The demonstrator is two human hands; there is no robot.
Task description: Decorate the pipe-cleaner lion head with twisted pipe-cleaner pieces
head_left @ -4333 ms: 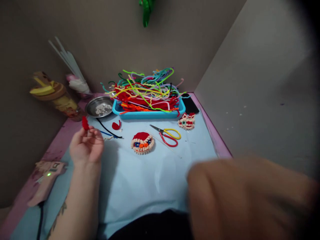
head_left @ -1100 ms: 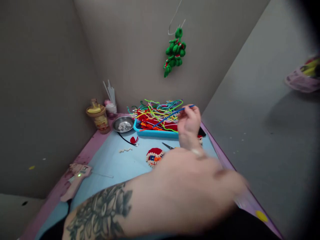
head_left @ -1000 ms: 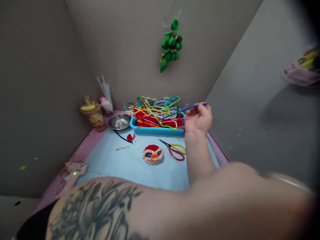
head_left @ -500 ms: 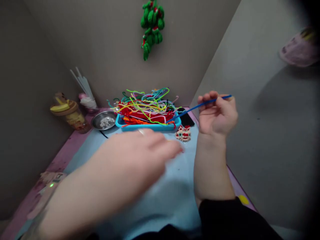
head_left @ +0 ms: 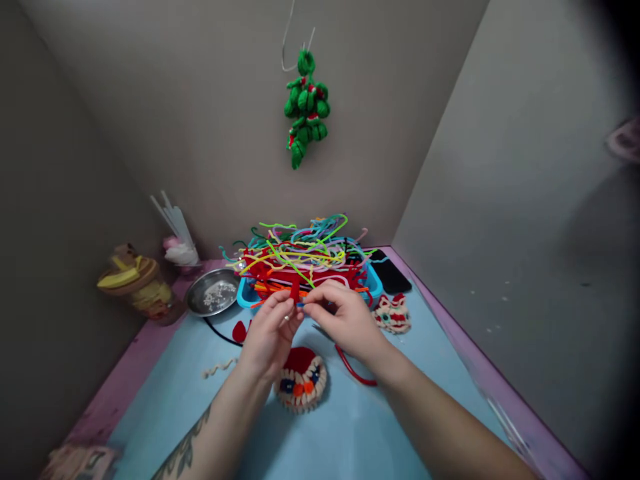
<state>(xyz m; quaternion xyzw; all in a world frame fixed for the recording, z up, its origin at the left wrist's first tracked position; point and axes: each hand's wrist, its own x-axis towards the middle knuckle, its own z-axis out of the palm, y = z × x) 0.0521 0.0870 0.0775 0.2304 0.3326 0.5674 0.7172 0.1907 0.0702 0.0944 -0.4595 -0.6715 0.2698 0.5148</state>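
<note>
My left hand (head_left: 267, 333) and my right hand (head_left: 345, 320) meet above the blue mat (head_left: 350, 427), fingertips pinched together. Between them I hold a small red piece (head_left: 295, 291) and the end of a blue pipe cleaner (head_left: 301, 305), most of it hidden by my fingers. Just below my hands lies a red and cream pipe-cleaner face (head_left: 301, 378). Behind them a blue tray (head_left: 374, 288) is heaped with coloured pipe cleaners (head_left: 295, 250).
Red-handled scissors (head_left: 354, 370) lie under my right wrist. A second small woven face (head_left: 393, 313), a black phone (head_left: 395, 277), a metal dish (head_left: 213, 297), a lidded jar (head_left: 135, 287), a red scrap (head_left: 240, 331) and a cream strand (head_left: 217, 367) sit around. A green ornament (head_left: 305, 107) hangs on the wall.
My right hand drew a blue pipe cleaner from the tray and brought it to the centre. My left hand came in to meet it with the red piece.
</note>
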